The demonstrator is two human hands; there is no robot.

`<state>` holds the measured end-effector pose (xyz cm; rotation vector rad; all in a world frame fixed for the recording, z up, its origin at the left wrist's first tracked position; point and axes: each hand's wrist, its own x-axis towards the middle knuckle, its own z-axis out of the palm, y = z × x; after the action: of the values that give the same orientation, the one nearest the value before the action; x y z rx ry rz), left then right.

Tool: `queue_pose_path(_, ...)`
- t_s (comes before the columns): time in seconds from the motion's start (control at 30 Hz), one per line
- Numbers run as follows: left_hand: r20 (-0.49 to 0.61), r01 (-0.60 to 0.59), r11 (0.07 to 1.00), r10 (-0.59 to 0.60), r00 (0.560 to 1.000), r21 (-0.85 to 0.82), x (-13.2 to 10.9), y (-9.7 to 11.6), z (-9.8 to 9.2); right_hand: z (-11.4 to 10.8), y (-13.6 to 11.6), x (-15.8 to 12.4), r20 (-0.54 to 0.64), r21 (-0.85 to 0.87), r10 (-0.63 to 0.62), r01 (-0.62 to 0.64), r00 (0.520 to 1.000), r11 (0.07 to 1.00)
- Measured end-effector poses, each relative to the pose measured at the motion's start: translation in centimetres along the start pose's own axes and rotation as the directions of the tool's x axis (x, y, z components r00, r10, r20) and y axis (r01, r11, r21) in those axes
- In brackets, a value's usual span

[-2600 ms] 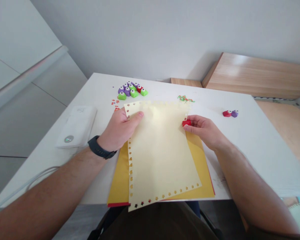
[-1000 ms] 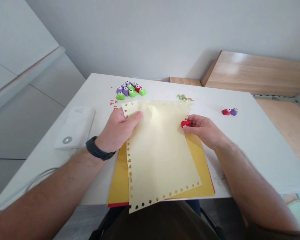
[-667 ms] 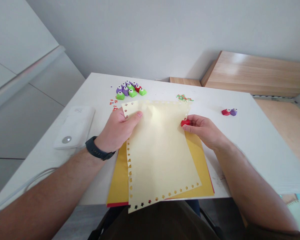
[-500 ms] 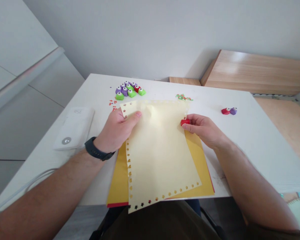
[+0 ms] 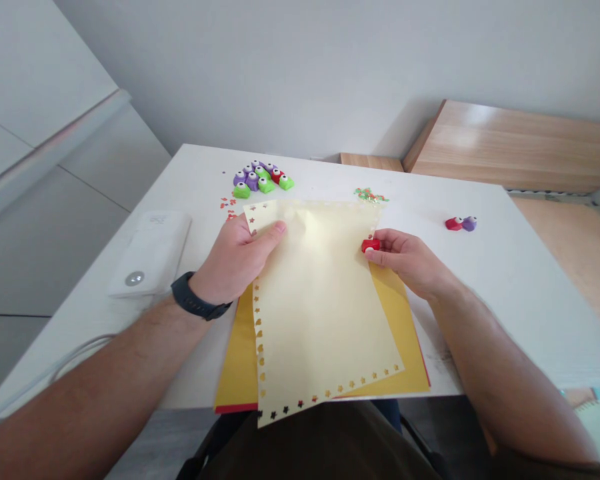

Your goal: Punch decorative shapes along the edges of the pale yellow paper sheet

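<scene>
A pale yellow sheet of paper (image 5: 325, 313) is held up over the table, with small punched shapes, many of them stars, along its left, right and bottom edges. My left hand (image 5: 245, 250) grips its upper left edge, thumb on top and fingers hidden behind. At the upper right edge, my right hand (image 5: 405, 255) is closed on a small red craft punch (image 5: 369, 245), which sits over the paper's border. Whether the punch is pressed down I cannot tell. Under the sheet lie yellow paper (image 5: 410, 360) and a red layer (image 5: 236, 408).
Several purple, green and red craft punches (image 5: 253, 181) cluster at the back left. A red punch (image 5: 453, 223) and a purple punch (image 5: 469, 223) sit at the right. Paper bits (image 5: 370, 195) lie behind the sheet, others (image 5: 228, 202) to its left. A white device (image 5: 153, 253) with cable stands left.
The red punch has tilted slightly in my right hand, so a white part of it now shows. Both hands and the sheet are otherwise nearly still; the view has shifted slightly.
</scene>
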<state>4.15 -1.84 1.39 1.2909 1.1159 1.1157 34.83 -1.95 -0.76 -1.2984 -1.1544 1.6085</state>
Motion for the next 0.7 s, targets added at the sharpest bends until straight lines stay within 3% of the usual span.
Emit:
queue_pose_path(0.43, -0.013, 0.014, 0.999, -0.014, 1.0, -0.048, -0.01, -0.63, -0.04, 0.27, -0.3, -0.01, -0.029, 0.022, 0.025, -0.024, 0.999, 0.999)
queue_pose_path(0.7, 0.001, -0.001, 0.999, 0.001, 1.0, -0.039, -0.06, -0.42, 0.0, 0.32, -0.36, 0.03, -0.035, -0.048, -0.033, 0.031, 0.999, 0.998)
